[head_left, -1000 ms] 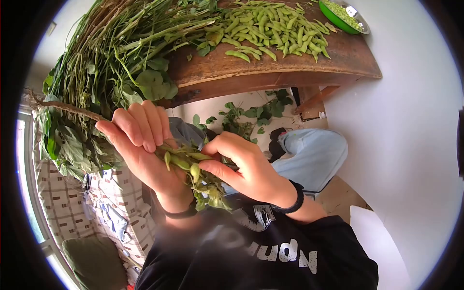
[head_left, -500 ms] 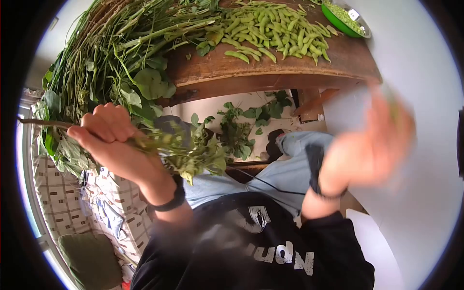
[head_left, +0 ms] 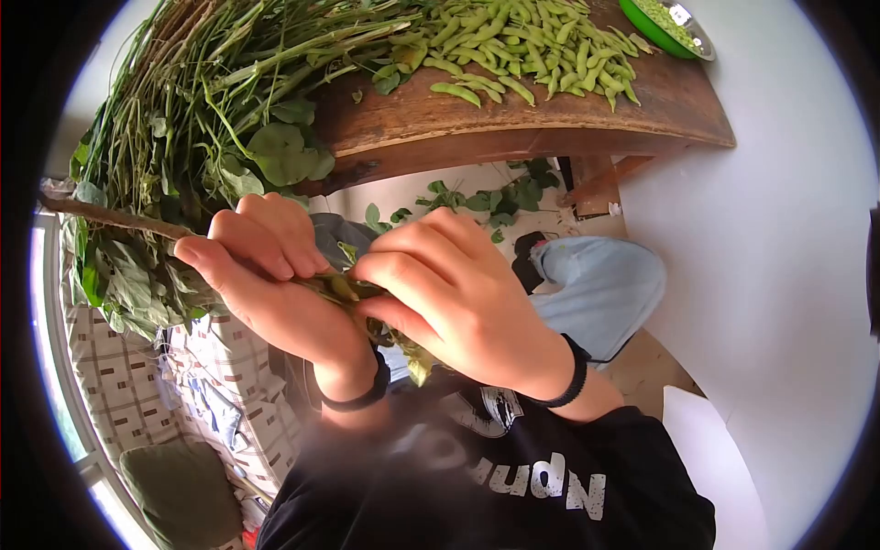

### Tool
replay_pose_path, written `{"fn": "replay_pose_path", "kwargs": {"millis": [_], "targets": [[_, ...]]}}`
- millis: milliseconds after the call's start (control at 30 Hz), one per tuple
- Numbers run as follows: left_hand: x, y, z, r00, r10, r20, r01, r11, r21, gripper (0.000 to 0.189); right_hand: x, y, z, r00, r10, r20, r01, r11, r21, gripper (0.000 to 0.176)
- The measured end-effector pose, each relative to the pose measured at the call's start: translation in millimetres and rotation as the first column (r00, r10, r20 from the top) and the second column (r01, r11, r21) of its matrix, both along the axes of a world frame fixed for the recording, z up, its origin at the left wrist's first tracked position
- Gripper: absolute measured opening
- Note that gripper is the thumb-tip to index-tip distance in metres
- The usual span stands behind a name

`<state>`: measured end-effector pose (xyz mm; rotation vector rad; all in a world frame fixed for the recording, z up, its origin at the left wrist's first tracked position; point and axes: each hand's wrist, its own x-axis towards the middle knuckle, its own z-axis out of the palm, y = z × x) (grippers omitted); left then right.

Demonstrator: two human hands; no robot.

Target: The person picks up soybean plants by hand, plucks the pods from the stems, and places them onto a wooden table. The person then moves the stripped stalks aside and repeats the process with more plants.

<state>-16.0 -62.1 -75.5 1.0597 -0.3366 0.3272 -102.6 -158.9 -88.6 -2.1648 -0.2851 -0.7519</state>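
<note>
My left hand (head_left: 266,275) grips a brown soybean plant stem (head_left: 101,215) that runs out to the left. The stem's leafy, podded end (head_left: 403,353) lies between my two hands, mostly hidden. My right hand (head_left: 449,293) closes its fingers over the pods on that stalk, right beside the left hand. Both wrists wear black bands.
A wooden table (head_left: 568,115) stands ahead, with a pile of picked green pods (head_left: 522,41) and a green bowl (head_left: 665,23) at its far right. A big heap of leafy stalks (head_left: 211,101) covers the table's left side. Leaves (head_left: 486,206) lie on the floor below. A white wall (head_left: 779,257) is at the right.
My right hand has swung back from the right, near the table, to the stalk and closed on its pods. The left hand has lifted the stalk slightly toward the centre.
</note>
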Motion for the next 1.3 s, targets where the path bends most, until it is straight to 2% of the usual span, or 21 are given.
{"fn": "replay_pose_path", "kwargs": {"millis": [100, 233, 300, 367, 433, 500, 533, 567, 600, 633, 667, 700, 733, 800, 867, 933, 967, 1000, 1067, 1233, 1300], "targets": [[-1.5, -2.6, -2.6, 0.998, 0.054, -0.024, -0.053, 0.997, 0.062, 0.058, -0.1, 4.0, -0.1, 0.996, -0.087, 0.009, 0.087, 0.990, -0.106, 0.034], [-2.5, -3.1, -5.5, 0.989, 0.151, -0.003, -0.149, 0.983, 0.109, 0.058, 1.8, 10.9, -13.1, 0.991, -0.136, 0.004, 0.136, 0.981, -0.139, 0.029], [0.6, -1.1, -5.6, 0.985, 0.170, 0.016, -0.171, 0.977, 0.126, 0.058, 1.1, 12.5, -13.2, 0.985, -0.161, 0.062, 0.172, 0.952, -0.253, 0.025], [7.2, 6.2, -3.7, 0.970, 0.243, -0.010, -0.233, 0.942, 0.243, 0.057, -2.7, 21.3, -7.6, 0.956, -0.245, 0.162, 0.287, 0.897, -0.336, 0.019], [15.6, 8.3, -1.2, 0.963, 0.270, 0.018, -0.267, 0.939, 0.218, 0.056, -10.3, 23.1, -3.4, 0.956, -0.270, 0.111, 0.292, 0.883, -0.366, 0.017], [41.6, 33.1, 8.2, 0.857, 0.512, -0.051, -0.494, 0.846, 0.199, 0.055, -27.9, 2.7, -6.0, 0.946, -0.313, 0.082, 0.320, 0.866, -0.385, 0.026], [50.4, 53.1, 7.4, 0.897, 0.435, 0.079, -0.441, 0.874, 0.202, 0.053, -36.8, -9.9, -0.6, 0.930, -0.357, 0.086, 0.365, 0.875, -0.317, 0.027], [47.9, 53.8, 15.8, 0.896, 0.442, 0.054, -0.444, 0.882, 0.157, 0.053, -45.5, -22.1, 8.2, 0.912, -0.401, 0.083, 0.409, 0.880, -0.242, 0.028], [46.4, 52.8, 16.1, 0.931, 0.345, 0.114, -0.357, 0.928, 0.108, 0.053, -55.8, -31.3, 17.4, 0.882, -0.450, 0.140, 0.468, 0.871, -0.149, 0.028], [43.3, 51.4, 15.2, 0.954, 0.241, 0.176, -0.257, 0.964, 0.072, 0.052, -61.6, -41.6, 23.0, 0.826, -0.498, 0.266, 0.532, 0.844, -0.071, 0.027], [38.1, 47.1, 14.9, 0.952, 0.244, 0.182, -0.263, 0.961, 0.085, 0.052, -61.7, -53.0, 28.8, 0.744, -0.530, 0.406, 0.586, 0.810, -0.018, 0.026], [33.3, 40.0, 15.1, 0.985, 0.121, 0.122, -0.112, 0.991, -0.077, 0.052, -57.1, -66.4, 36.4, 0.654, -0.552, 0.517, 0.639, 0.769, 0.013, 0.026], [30.3, 35.0, 15.7, 0.996, -0.020, 0.084, 0.040, 0.969, -0.246, 0.052, -45.6, -82.1, 42.7, 0.581, -0.580, 0.571, 0.699, 0.715, 0.015, 0.025], [23.5, 32.5, 15.4, 0.989, -0.078, 0.124, 0.110, 0.955, -0.274, 0.051, -8.8, -115.3, 50.5, 0.554, -0.667, 0.498, 0.784, 0.619, -0.043, 0.025], [17.5, 34.1, 17.7, 0.980, -0.122, 0.157, 0.170, 0.924, -0.343, 0.053, 17.1, -127.5, 39.1, 0.665, -0.712, 0.224, 0.736, 0.676, -0.035, 0.030], [21.2, 36.4, 19.4, 0.960, -0.150, 0.234, 0.225, 0.915, -0.335, 0.054, 9.2, -85.2, 36.5, 0.800, -0.584, 0.140, 0.578, 0.812, 0.085, 0.027], [20.1, 39.0, 17.5, 0.943, -0.169, 0.285, 0.260, 0.912, -0.317, 0.055, -0.5, -59.6, 35.3, 0.918, -0.392, 0.059, 0.381, 0.914, 0.138, 0.025], [18.2, 36.6, 19.1, 0.956, -0.125, 0.265, 0.208, 0.927, -0.312, 0.056, -10.1, -34.0, 34.4, 0.982, -0.187, -0.031, 0.189, 0.957, 0.221, 0.026], [15.7, 29.8, 18.7, 0.959, -0.107, 0.263, 0.180, 0.945, -0.273, 0.057, -11.9, -5.7, 22.7, 0.999, -0.002, -0.038, 0.002, 1.000, 0.006, 0.047], [9.6, 19.6, 15.2, 0.955, -0.128, 0.269, 0.186, 0.961, -0.203, 0.057, 0.7, 23.9, -4.4, 1.000, -0.010, 0.029, 0.010, 1.000, -0.004, 0.031], [12.7, 27.2, 14.5, 0.977, -0.120, 0.178, 0.156, 0.966, -0.205, 0.055, 0.2, 25.2, -10.0, 0.997, 0.019, 0.075, -0.018, 1.000, -0.004, 0.025]]}}
